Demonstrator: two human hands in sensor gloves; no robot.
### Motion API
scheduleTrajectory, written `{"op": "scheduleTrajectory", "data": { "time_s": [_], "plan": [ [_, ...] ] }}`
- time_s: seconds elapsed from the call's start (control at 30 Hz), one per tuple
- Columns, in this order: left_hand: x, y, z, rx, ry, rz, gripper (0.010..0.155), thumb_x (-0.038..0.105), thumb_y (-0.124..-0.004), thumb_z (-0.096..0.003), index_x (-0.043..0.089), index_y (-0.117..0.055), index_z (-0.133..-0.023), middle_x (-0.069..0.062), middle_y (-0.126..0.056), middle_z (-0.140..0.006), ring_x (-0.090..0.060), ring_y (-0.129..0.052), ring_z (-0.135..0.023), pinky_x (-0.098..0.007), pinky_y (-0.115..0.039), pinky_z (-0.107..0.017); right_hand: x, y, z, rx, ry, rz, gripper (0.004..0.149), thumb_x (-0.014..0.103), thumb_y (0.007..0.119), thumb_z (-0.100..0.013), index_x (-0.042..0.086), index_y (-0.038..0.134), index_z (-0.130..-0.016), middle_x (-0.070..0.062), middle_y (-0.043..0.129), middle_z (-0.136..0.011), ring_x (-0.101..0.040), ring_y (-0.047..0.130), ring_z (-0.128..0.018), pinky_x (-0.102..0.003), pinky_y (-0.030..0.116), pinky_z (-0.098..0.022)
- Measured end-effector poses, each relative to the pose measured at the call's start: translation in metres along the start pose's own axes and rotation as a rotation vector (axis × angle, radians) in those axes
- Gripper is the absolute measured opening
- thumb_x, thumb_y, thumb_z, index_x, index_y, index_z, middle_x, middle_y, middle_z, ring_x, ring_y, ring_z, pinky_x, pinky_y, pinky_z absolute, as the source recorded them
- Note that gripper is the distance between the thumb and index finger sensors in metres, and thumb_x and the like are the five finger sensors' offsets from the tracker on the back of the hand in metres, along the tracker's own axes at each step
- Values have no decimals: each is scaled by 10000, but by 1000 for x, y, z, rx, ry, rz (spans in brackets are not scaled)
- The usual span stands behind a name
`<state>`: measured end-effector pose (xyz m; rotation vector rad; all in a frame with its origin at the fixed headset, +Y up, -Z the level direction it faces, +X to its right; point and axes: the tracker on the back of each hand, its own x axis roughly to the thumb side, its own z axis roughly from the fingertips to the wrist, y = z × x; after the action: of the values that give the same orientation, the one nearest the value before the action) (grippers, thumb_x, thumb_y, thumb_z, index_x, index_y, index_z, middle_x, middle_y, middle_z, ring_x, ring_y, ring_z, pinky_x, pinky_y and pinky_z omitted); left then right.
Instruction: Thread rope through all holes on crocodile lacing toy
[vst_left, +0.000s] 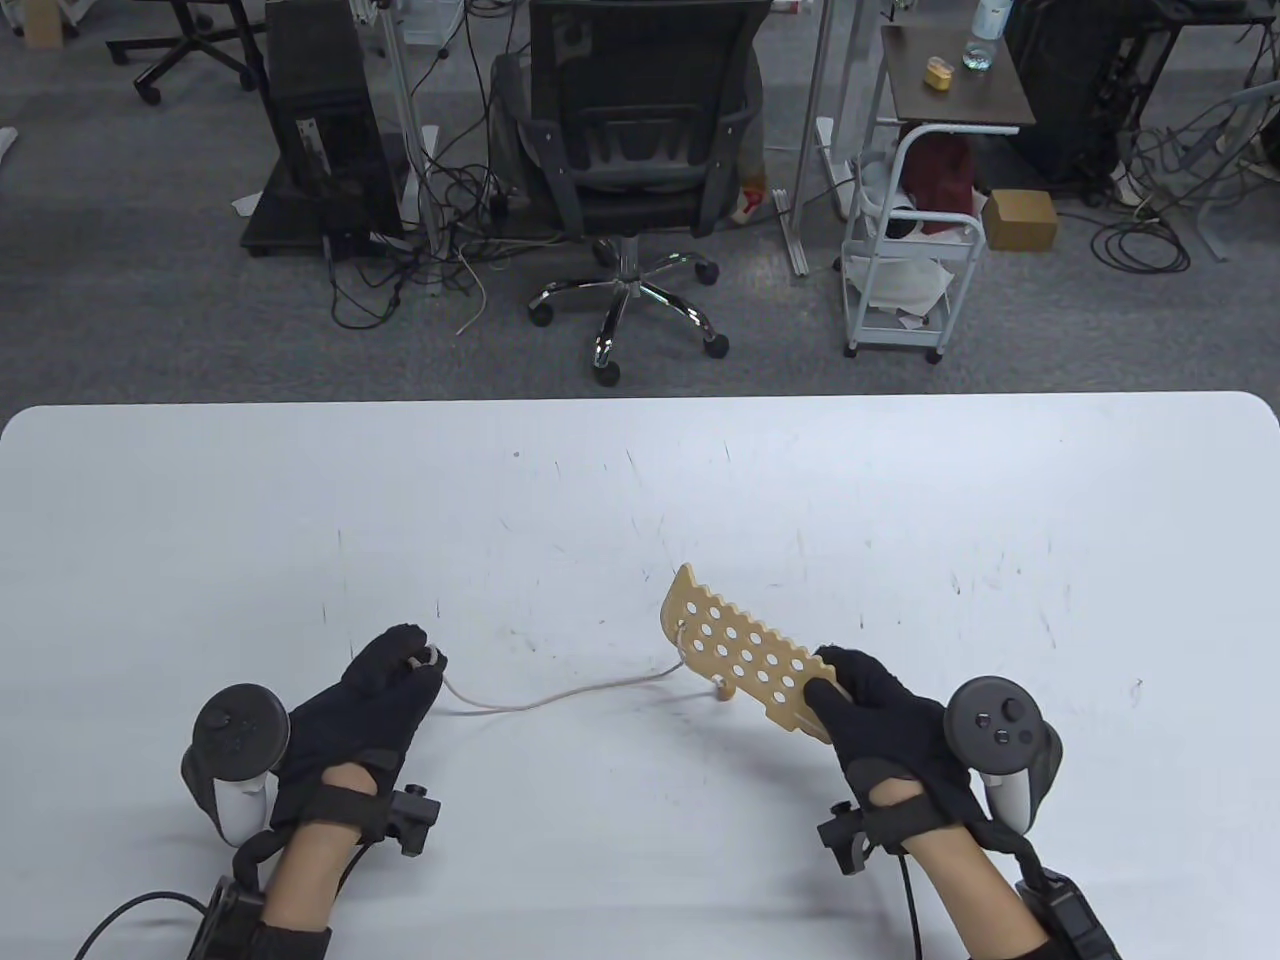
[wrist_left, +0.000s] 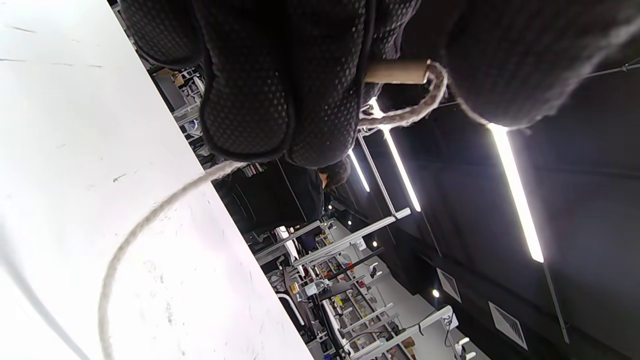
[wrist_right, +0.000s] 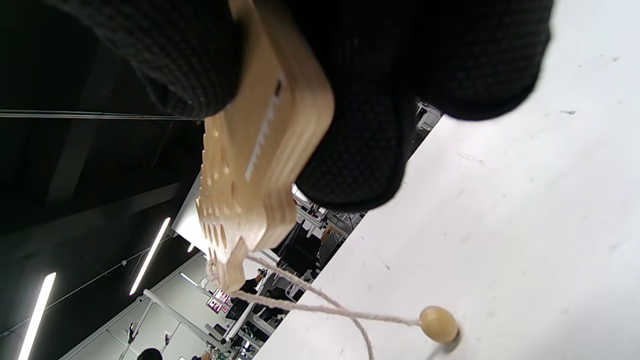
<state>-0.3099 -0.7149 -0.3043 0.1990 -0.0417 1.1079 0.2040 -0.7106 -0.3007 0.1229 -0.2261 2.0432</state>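
Observation:
My right hand (vst_left: 860, 700) grips one end of the wooden crocodile lacing board (vst_left: 740, 650) and holds it tilted above the table; the board's underside shows in the right wrist view (wrist_right: 250, 170). A beige rope (vst_left: 560, 695) runs from a hole near the board's far end across the table to my left hand (vst_left: 400, 680). My left hand pinches the rope's wooden needle tip (wrist_left: 397, 71) between its fingers, low over the table. A wooden stopper bead (wrist_right: 438, 324) hangs on the rope below the board, near the table.
The white table (vst_left: 640, 480) stretches wide beyond both hands. An office chair (vst_left: 630, 150), a white cart (vst_left: 905, 260) and cables stand on the floor past the table's far edge.

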Motion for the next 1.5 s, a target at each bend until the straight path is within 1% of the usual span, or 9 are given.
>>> {"op": "scheduleTrajectory", "data": {
  "time_s": [0.17,0.4,0.57,0.73,0.9,1.0,1.17,1.27,1.5],
  "plan": [
    [0,-4,0,-9,7,-44,613,578,-922,-360,228,-895,-862,26,-1110,-690,-224,-1072,-620,-474,-721,-666,5,7,4,29,-26,3,470,347,852,-443,107,793,-843,-71,1008,-651,-265,1086,-441,-457,840,-363],
    [1,-11,-1,-72,8,-94,548,457,-931,-390,261,-860,-897,34,-1106,-687,-219,-1059,-614,-487,-701,-679,10,14,8,68,-42,-9,468,346,851,-444,105,794,-842,-72,1009,-650,-264,1087,-439,-458,839,-363],
    [1,-16,-1,-107,7,-126,472,357,-887,-414,364,-872,-885,11,-1088,-715,-243,-1042,-629,-510,-683,-687,11,18,10,87,-49,-13,469,347,850,-444,107,794,-842,-71,1006,-654,-263,1087,-439,-456,840,-363],
    [1,-18,-2,-126,0,-130,652,333,-891,-403,403,-627,-995,10,-1094,-684,-243,-1064,-589,-508,-714,-670,11,22,11,110,-48,-17,469,346,851,-444,107,793,-843,-71,1009,-652,-264,1087,-439,-457,840,-363],
    [1,-23,-3,-156,0,-144,761,341,-906,-381,258,-494,-1015,35,-1091,-666,-220,-1078,-575,-483,-732,-663,10,27,12,141,-48,-37,468,345,849,-444,106,793,-842,-70,1009,-650,-263,1087,-439,-457,840,-363],
    [1,-28,-3,-192,-12,-180,715,329,-889,-376,136,-594,-998,42,-1087,-672,-215,-1078,-590,-482,-731,-665,11,29,12,163,-47,-57,468,346,849,-443,108,793,-842,-72,1006,-652,-263,1087,-439,-458,840,-363],
    [5,-39,-2,-237,-68,-260,519,327,-880,-371,232,-863,-881,43,-1103,-668,-211,-1088,-587,-482,-739,-660,8,35,13,214,-11,-137,466,343,847,-444,109,793,-842,-72,1007,-651,-265,1086,-439,-458,839,-363],
    [9,-45,0,-253,-111,-319,488,343,-881,-371,260,-887,-852,57,-1110,-654,-200,-1091,-576,-474,-743,-662,7,39,13,243,-2,-184,466,344,845,-445,110,792,-844,-72,1006,-653,-264,1085,-441,-458,839,-364],
    [10,-54,2,-307,-156,-224,470,370,-889,-373,291,-890,-836,75,-1110,-635,-192,-1080,-568,-470,-732,-669,9,47,15,295,-17,-222,470,345,847,-441,115,792,-848,-74,1003,-657,-265,1084,-445,-458,838,-367]
  ]
}}
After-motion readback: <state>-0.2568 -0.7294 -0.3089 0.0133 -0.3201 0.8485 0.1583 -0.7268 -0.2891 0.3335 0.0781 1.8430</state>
